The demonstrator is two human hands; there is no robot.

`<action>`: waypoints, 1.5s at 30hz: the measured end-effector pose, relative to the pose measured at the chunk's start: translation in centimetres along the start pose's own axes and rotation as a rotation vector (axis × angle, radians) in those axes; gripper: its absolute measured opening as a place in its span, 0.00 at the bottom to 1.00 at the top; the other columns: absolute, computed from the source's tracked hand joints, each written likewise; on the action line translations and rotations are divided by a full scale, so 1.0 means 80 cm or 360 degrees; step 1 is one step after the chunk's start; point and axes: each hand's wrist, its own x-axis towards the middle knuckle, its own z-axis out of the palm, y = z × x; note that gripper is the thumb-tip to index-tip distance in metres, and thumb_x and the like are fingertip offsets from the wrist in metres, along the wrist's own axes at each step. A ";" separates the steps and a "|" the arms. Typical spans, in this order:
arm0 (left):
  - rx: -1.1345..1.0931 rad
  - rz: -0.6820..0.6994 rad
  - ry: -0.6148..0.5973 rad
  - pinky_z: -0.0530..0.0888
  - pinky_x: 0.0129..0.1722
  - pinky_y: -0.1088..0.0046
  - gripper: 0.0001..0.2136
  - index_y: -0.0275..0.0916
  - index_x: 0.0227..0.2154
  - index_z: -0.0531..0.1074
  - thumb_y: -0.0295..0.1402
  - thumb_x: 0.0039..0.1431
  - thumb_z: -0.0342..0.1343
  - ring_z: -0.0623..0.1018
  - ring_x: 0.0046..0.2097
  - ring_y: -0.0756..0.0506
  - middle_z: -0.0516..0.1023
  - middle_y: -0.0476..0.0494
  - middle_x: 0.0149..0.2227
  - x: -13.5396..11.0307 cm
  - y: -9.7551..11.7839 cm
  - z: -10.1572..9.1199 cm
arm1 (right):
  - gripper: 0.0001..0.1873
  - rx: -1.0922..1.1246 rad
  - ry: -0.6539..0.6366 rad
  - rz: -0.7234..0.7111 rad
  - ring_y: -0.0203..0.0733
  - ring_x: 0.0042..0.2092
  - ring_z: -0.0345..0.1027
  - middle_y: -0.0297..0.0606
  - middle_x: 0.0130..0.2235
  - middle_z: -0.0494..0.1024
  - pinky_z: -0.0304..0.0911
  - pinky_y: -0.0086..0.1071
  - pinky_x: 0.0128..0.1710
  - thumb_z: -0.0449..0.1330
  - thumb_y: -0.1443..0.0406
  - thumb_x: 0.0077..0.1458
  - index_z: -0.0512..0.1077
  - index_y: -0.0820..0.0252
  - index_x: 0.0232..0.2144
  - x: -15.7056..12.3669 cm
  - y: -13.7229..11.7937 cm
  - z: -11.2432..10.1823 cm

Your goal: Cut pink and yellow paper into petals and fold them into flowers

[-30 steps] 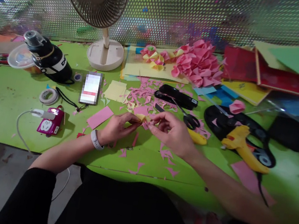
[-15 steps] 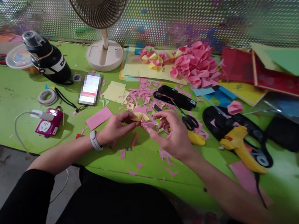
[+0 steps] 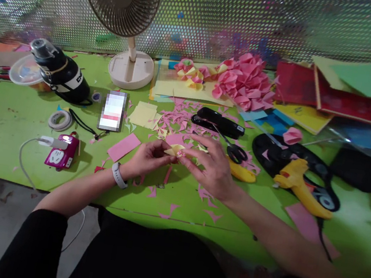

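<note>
A small yellow paper flower with a pink centre is held between my two hands, above the scrap-strewn table. My left hand, with a pale band at the wrist, pinches its left side between thumb and fingers. On the other side my right hand has its thumb and a finger closed at the pink centre, the other fingers raised. Pink paper scraps lie around and beyond the hands. Scissors with black handles and a black stapler lie just past my right hand.
A yellow glue gun lies over a black object at right. Behind stands a heap of pink paper flowers. Left are a fan, a black bottle, a phone, a tape roll and a purple socket adapter.
My right hand's fingers have closed in on the flower's centre. The yellow flower has turned, so that its pink middle shows. The view has shifted slightly.
</note>
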 end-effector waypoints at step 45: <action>0.1496 0.0960 0.0145 0.74 0.29 0.79 0.05 0.37 0.39 0.70 0.33 0.67 0.55 0.80 0.31 0.52 0.80 0.46 0.33 -0.008 -0.005 0.004 | 0.20 0.0136 0.0162 -0.0079 0.51 0.53 0.74 0.47 0.50 0.78 0.67 0.54 0.59 0.61 0.68 0.60 0.68 0.56 0.55 0.002 -0.012 0.003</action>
